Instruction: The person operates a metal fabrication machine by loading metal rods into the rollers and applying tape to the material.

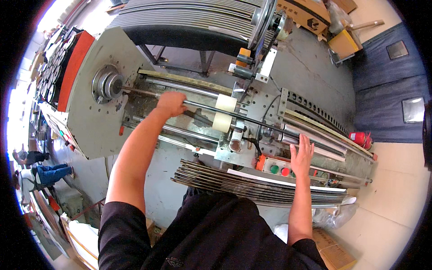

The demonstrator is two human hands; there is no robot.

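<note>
A long dark metal tube (252, 120) lies slantwise along a lathe-like machine. My left hand (171, 104) is closed round its left end. Between that hand and the round chuck (108, 84) on the grey headstock runs a thinner rod (137, 91). Midway, the tube passes by two cream-coloured rollers (223, 112) on the carriage. My right hand (303, 155) is open, fingers stretched out, at the tube's right end; whether it touches the tube I cannot tell. Silvery cylinders (315, 146) lie just beyond those fingers.
A control box (281, 169) with green and red buttons sits left of my right hand. Close to my body lies a stack of metal rods (252, 186). More tubes (184, 18) rest on a far rack. Cardboard boxes (308, 15) stand at the back; people (49, 173) are far left.
</note>
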